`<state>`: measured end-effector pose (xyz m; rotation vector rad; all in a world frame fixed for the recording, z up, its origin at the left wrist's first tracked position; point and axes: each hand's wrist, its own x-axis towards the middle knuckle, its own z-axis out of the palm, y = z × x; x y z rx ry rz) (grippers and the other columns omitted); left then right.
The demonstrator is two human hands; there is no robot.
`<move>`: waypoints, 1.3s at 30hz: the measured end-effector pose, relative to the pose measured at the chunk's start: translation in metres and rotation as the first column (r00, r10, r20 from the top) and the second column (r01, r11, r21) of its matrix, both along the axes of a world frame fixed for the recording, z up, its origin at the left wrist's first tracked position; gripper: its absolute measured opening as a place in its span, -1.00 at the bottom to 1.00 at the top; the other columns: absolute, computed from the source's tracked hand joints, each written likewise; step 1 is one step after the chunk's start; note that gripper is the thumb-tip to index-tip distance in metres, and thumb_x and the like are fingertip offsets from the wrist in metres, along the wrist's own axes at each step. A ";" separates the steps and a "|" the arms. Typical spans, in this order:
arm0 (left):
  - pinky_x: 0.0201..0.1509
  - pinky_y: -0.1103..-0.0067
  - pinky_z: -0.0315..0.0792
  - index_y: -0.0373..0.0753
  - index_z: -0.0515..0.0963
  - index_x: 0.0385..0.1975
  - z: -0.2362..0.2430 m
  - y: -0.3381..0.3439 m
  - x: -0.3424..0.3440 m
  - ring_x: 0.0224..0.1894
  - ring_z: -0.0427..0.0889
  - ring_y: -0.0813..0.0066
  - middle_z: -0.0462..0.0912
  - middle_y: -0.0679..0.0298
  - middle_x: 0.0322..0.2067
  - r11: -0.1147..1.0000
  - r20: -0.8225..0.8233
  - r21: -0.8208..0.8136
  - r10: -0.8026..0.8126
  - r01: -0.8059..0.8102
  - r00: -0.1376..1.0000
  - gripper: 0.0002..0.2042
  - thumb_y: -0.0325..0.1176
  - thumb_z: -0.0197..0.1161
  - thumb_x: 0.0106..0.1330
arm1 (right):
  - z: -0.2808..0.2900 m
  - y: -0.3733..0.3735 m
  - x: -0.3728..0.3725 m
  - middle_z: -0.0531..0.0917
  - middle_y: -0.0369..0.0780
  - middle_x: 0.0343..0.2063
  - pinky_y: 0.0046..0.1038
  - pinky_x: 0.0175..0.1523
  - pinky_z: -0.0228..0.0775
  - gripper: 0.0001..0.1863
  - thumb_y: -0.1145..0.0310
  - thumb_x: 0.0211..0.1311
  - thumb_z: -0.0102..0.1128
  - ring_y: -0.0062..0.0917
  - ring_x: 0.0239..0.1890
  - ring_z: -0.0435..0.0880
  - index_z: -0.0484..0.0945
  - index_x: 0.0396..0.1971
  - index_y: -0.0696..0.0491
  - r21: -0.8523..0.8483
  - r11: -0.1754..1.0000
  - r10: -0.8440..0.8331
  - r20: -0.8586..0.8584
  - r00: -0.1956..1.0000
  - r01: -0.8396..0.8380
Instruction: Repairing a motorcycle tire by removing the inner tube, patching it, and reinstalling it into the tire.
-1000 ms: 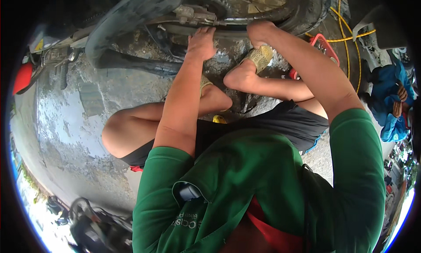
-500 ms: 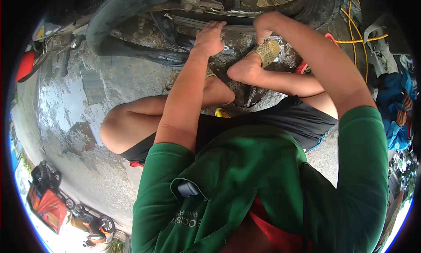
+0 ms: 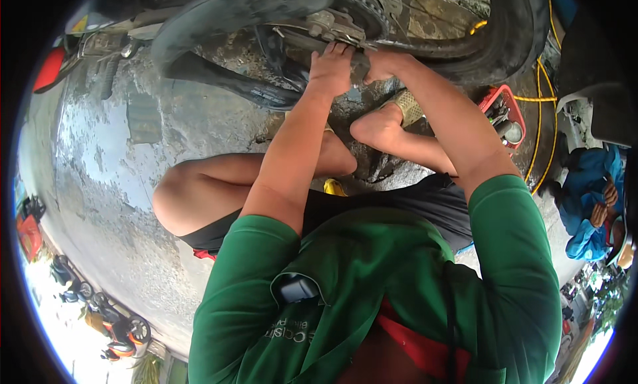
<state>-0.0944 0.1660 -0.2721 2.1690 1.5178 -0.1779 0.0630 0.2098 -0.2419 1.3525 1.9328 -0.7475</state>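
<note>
Both my hands meet at the hub area of a motorcycle's wheel (image 3: 512, 51), just below a metal bracket with bolts (image 3: 330, 26) and a round toothed sprocket (image 3: 362, 10). My left hand (image 3: 332, 70) has its fingers close together, bent over a dark part under the bracket. Right beside it, my right hand (image 3: 384, 66) is closed against the same dark part, thumb side low and most fingertips hidden. What exactly they grip is hidden. A black curved fender (image 3: 232, 18) hangs to the left of them.
A red plastic basket (image 3: 515, 111) with metal bits stands right of my sandaled foot (image 3: 409, 106). Yellow hose (image 3: 535, 99) loops beyond it. A person in blue (image 3: 588, 204) is at the far right. Wet patches mark the concrete floor (image 3: 106, 164). Parked motorcycles (image 3: 123, 327) stand lower left.
My right hand has moved left from beside the tyre to join the left hand. My left hand has moved slightly right, its fingers drawn together. More of the wheel and the basket shows.
</note>
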 end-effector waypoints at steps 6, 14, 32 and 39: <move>0.34 0.06 0.23 -0.01 0.32 0.32 -0.007 -0.011 -0.020 0.44 0.23 0.40 0.34 0.35 0.32 0.993 -0.004 0.118 0.010 -0.009 1.000 -0.36 -0.38 0.25 0.16 | 0.035 0.000 0.024 0.72 0.06 -0.19 -0.22 -0.02 0.57 -0.46 0.01 -0.06 0.44 -0.18 -0.12 0.73 0.72 -0.23 0.18 -0.130 0.983 0.146 0.114 0.983 -0.131; 0.32 0.06 0.23 -0.01 0.27 0.35 -0.009 -0.008 -0.009 0.43 0.24 0.37 0.30 0.30 0.36 0.986 -0.039 0.164 -0.028 0.034 0.999 -0.32 -0.40 0.24 0.14 | 0.055 -0.008 0.033 0.73 -0.05 -0.10 -0.25 0.02 0.56 -0.50 0.11 -0.06 0.50 -0.23 -0.06 0.72 0.72 -0.15 0.14 -0.084 0.993 0.098 0.256 0.962 -0.079; 0.26 0.15 0.25 -0.03 0.41 0.24 -0.019 -0.025 -0.008 0.34 0.35 0.35 0.46 0.31 0.21 0.980 0.096 0.193 0.027 -0.046 0.995 -0.39 -0.41 0.27 0.08 | 0.077 -0.004 0.031 0.72 0.03 -0.15 -0.24 0.00 0.56 -0.42 -0.02 -0.06 0.46 -0.19 -0.08 0.72 0.71 -0.24 0.23 -0.141 0.981 0.158 0.196 0.968 -0.131; 0.27 0.17 0.24 -0.06 0.42 0.24 -0.016 -0.017 -0.002 0.36 0.34 0.34 0.45 0.30 0.24 0.967 0.071 0.244 0.052 -0.068 0.996 -0.40 -0.40 0.28 0.10 | 0.078 -0.006 0.038 0.74 0.03 -0.23 -0.26 0.00 0.57 -0.47 0.03 -0.16 0.51 -0.18 -0.12 0.73 0.72 -0.32 0.22 -0.163 0.969 0.229 0.290 0.929 -0.188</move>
